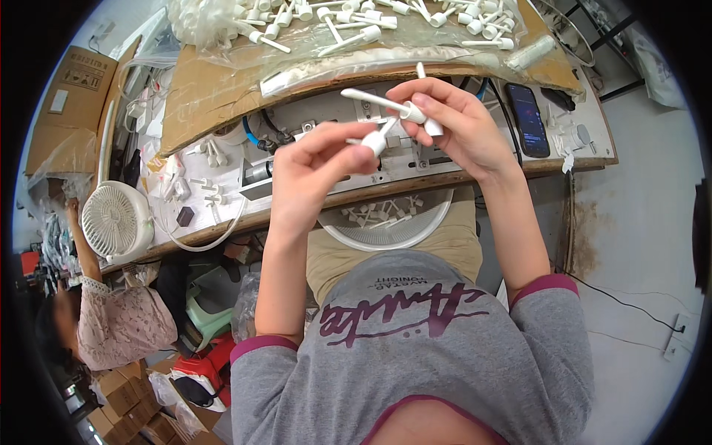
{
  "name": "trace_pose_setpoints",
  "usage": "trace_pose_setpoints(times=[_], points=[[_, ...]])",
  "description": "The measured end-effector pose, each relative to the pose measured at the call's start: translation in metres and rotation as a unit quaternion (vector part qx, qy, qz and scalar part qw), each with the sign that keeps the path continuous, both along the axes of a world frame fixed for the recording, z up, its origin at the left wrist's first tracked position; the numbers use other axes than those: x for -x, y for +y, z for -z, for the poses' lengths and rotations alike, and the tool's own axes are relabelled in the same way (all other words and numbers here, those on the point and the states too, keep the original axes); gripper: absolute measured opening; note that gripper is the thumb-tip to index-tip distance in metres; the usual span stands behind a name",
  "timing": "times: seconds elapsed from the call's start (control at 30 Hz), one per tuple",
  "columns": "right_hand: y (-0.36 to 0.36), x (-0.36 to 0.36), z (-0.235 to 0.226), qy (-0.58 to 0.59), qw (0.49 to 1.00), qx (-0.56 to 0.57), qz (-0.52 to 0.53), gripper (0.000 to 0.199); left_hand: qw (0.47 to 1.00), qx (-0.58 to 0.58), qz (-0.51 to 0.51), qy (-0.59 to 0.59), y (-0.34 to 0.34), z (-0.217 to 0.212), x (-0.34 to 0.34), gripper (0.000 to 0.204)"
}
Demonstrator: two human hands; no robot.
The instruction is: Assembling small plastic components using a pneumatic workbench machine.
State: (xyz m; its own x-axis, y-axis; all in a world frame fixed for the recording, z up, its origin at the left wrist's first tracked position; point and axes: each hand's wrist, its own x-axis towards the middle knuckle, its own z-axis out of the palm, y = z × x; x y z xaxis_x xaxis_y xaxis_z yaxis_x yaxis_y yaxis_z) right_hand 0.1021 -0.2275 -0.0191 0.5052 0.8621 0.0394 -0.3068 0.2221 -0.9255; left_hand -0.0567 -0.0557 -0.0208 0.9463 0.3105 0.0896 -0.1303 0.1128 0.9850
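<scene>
Above the bench edge, my left hand (pixel 319 163) pinches a white plastic piece with a short cup (pixel 375 142) and a thin stem. Close by on the right, my right hand (pixel 463 122) has its fingers closed on more white plastic pieces (pixel 412 113). One of these points its long stem to the left, and another stem rises behind the fingers. Both hands are near each other, with a small gap between the pieces. Beneath them a metal fixture (pixel 386 159) is partly hidden. On my lap rests a white basket (pixel 439 222) with several similar pieces inside.
A cardboard sheet (pixel 215 96) at the back carries a heap of white pieces (pixel 348 18). A phone (pixel 527 119) lies right; a white fan (pixel 117 219) stands left. Loose small parts (pixel 211 189) lie on the bench. Another person (pixel 122 326) is at far left.
</scene>
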Motion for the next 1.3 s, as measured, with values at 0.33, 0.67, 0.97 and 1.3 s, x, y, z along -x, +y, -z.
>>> trace_pose_setpoints(times=[0.33,0.67,0.97,1.3], points=[[-0.014,0.029,0.011,0.022,0.986,0.041,0.158,0.028,0.821,-0.559,-0.106,-0.052,-0.031,0.074,0.025,0.029],[-0.024,0.052,0.020,0.002,0.975,0.048,0.217,0.027,0.762,-0.641,-0.093,0.001,-0.025,0.066,0.011,0.026],[-0.014,0.090,0.031,-0.108,0.969,0.090,0.203,0.023,0.886,-0.433,-0.137,-0.096,-0.040,0.040,0.007,0.046],[-0.022,0.072,0.035,-0.126,0.972,0.121,0.160,0.035,0.908,-0.401,-0.118,-0.039,-0.039,0.040,0.024,0.037]])
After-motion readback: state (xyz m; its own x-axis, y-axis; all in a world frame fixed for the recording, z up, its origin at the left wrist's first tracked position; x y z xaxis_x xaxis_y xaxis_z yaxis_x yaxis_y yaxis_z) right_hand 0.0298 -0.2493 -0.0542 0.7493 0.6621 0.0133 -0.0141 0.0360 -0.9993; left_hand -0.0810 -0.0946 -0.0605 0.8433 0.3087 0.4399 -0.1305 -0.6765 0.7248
